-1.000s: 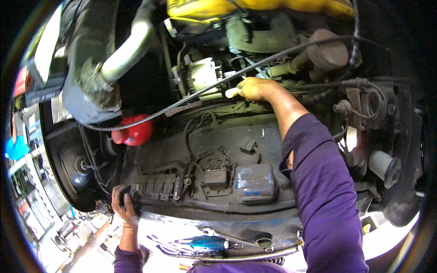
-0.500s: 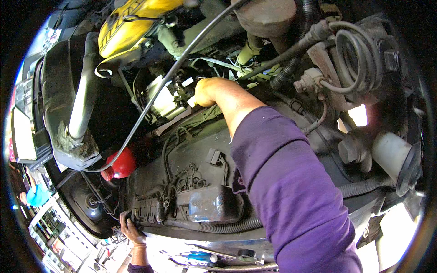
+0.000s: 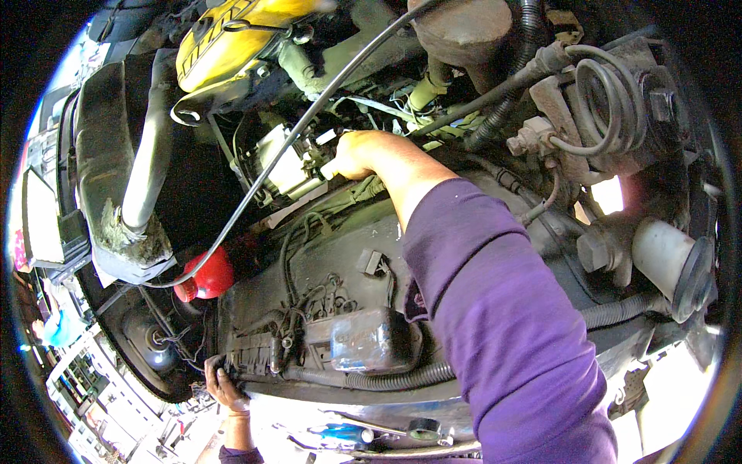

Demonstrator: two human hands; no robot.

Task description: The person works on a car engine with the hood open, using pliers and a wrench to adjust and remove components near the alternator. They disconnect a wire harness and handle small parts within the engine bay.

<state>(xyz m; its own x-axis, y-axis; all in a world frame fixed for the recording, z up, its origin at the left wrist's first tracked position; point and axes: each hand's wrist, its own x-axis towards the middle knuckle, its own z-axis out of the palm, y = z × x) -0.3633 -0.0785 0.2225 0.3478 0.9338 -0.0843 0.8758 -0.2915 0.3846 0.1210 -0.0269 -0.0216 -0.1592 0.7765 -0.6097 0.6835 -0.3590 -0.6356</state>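
My right hand (image 3: pixel 355 155) reaches deep among the engine parts, its fingers curled at a brightly lit metal unit (image 3: pixel 284 162). The fingertips are bent away from view, so what they hold cannot be made out. A small pale piece (image 3: pixel 328 137) shows just beside the knuckles, and thin wires (image 3: pixel 386 107) run behind the hand. At the lower left my left hand (image 3: pixel 224 387) is closed over the dark front edge panel (image 3: pixel 255 380), fingers wrapped on its end.
A grey cable (image 3: pixel 309 116) crosses diagonally before the unit. Around lie a red round container (image 3: pixel 209 274), a yellow part (image 3: pixel 232 39), coiled hose (image 3: pixel 610 116), a dark box (image 3: pixel 371 340) and corrugated conduit (image 3: pixel 402 379). A blue-handled tool (image 3: pixel 345 435) and tape roll (image 3: pixel 423 429) rest below.
The view has shifted slightly, so the scene sits a little further right. My right hand stays at the metal unit, and my left hand keeps its place on the panel edge.
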